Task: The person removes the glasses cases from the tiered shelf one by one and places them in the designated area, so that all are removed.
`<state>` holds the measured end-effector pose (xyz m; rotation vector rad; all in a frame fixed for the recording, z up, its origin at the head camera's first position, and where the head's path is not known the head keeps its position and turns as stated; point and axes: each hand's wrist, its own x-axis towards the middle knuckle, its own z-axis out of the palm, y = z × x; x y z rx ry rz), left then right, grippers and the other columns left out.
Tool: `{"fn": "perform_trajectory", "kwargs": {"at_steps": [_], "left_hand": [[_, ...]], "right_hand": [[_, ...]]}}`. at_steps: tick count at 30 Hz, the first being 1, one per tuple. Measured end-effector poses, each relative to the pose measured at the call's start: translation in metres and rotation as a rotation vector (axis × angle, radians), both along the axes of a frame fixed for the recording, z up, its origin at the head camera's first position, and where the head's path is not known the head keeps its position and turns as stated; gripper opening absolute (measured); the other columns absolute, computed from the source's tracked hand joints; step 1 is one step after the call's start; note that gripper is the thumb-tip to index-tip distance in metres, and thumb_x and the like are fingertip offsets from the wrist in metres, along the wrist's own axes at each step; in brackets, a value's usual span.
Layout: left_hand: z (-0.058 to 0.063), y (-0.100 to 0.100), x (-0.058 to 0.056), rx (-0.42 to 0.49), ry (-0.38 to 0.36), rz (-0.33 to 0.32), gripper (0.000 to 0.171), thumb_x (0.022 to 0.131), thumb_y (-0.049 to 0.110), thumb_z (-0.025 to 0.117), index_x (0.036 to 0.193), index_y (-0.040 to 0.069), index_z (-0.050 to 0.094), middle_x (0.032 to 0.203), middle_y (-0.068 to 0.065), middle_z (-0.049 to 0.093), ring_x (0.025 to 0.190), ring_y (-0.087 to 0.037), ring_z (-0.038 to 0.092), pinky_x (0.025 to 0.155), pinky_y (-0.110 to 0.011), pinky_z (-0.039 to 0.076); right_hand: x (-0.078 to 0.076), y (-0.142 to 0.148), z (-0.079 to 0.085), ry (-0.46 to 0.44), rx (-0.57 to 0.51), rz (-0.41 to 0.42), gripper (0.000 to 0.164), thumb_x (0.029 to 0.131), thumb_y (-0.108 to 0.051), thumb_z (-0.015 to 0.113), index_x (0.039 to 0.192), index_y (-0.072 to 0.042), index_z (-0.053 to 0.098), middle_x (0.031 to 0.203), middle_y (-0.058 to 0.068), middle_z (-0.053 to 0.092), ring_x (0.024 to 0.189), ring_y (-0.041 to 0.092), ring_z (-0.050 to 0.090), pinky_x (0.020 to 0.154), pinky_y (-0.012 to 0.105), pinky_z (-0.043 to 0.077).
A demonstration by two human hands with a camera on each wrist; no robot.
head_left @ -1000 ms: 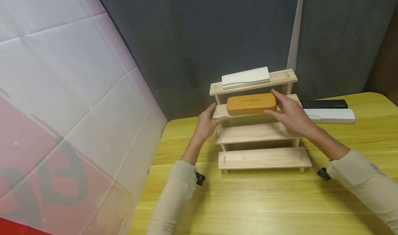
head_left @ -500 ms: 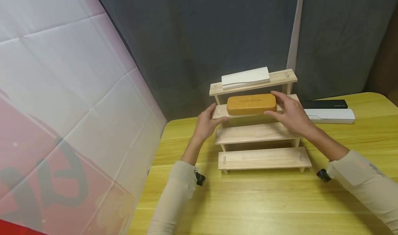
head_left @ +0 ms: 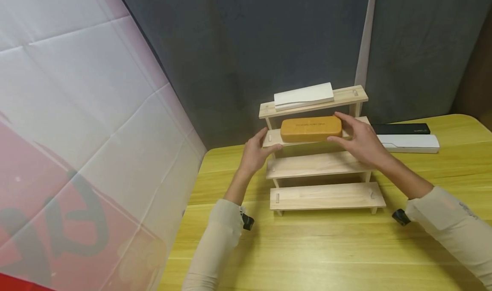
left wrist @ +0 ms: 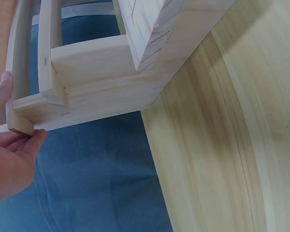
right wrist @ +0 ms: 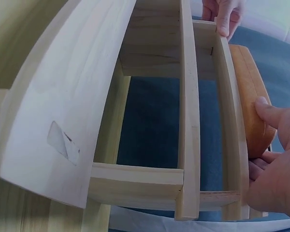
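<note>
An orange-brown glasses case (head_left: 311, 129) with small lettering lies on the second tier from the top of a stepped wooden shelf rack (head_left: 324, 197). My right hand (head_left: 361, 139) grips the right end of the case, thumb on the front and fingers behind; the right wrist view shows its thumb against the case (right wrist: 251, 96). With my left hand (head_left: 255, 152) I hold the left end of that same tier. In the left wrist view, the thumb and fingers pinch the board's end (left wrist: 19, 118). On the top tier lies a white folding case (head_left: 303, 96).
To the right of the rack, a black case (head_left: 401, 129) and a white case (head_left: 411, 143) lie on the yellow wood-grain table (head_left: 307, 252). A dark grey curtain (head_left: 246, 47) hangs behind. A printed white and red cloth wall (head_left: 96, 111) borders the left side.
</note>
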<state>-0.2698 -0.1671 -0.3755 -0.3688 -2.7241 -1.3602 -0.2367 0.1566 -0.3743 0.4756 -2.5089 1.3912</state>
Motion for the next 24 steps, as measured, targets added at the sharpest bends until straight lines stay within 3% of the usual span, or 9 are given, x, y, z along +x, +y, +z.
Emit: {"fn": "perform_trajectory", "kwargs": {"at_steps": [7, 15, 24], "left_hand": [[-0.0008, 0.0006, 0.0008, 0.009, -0.001, 0.003, 0.089, 0.095, 0.034, 0.083, 0.164, 0.003, 0.038, 0.167, -0.014, 0.04, 0.154, -0.028, 0.04, 0.123, -0.04, 0.039], [-0.0015, -0.0005, -0.0001, 0.012, 0.009, -0.003, 0.09, 0.094, 0.034, 0.084, 0.164, 0.003, 0.037, 0.168, -0.014, 0.039, 0.154, -0.029, 0.039, 0.123, -0.045, 0.038], [-0.0015, -0.0009, -0.0006, 0.0, 0.014, 0.002, 0.089, 0.093, 0.035, 0.084, 0.163, 0.003, 0.039, 0.166, -0.014, 0.041, 0.153, -0.029, 0.041, 0.123, -0.043, 0.04]], "right_hand": [[0.0031, -0.0004, -0.0015, 0.023, -0.038, -0.03, 0.08, 0.091, -0.019, 0.088, 0.157, 0.0, 0.048, 0.155, 0.027, 0.052, 0.141, 0.047, 0.051, 0.114, 0.064, 0.044], [0.0047, 0.0014, 0.0013, -0.024, 0.01, 0.018, 0.087, 0.095, -0.023, 0.084, 0.164, -0.001, 0.036, 0.162, 0.028, 0.042, 0.146, 0.049, 0.044, 0.117, 0.067, 0.038], [0.0038, 0.0007, 0.0015, -0.026, 0.0, -0.012, 0.081, 0.092, -0.018, 0.087, 0.159, 0.001, 0.044, 0.158, 0.029, 0.047, 0.145, 0.049, 0.044, 0.113, 0.066, 0.042]]}}
